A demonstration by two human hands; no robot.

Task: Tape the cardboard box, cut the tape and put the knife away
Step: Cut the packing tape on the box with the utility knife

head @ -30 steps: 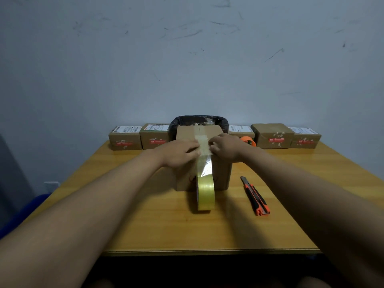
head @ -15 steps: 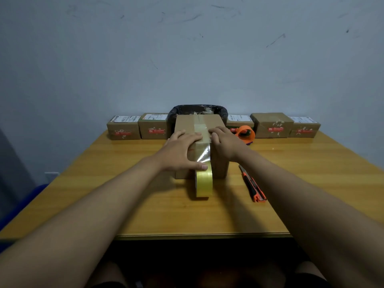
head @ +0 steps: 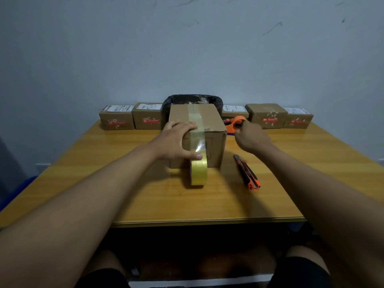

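With tape run over the cardboard box (head: 197, 129) and uncut from its roll (head: 199, 170), my left hand (head: 176, 141) pinned it flat-fingered while my empty, loosely curled right hand (head: 252, 137) hovered above the untouched knife (head: 247, 172).

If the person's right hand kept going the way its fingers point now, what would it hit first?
Probably the orange tape dispenser just beyond the right hand, whose fingers point away toward the wall. From this view I can't tell whether they already touch.
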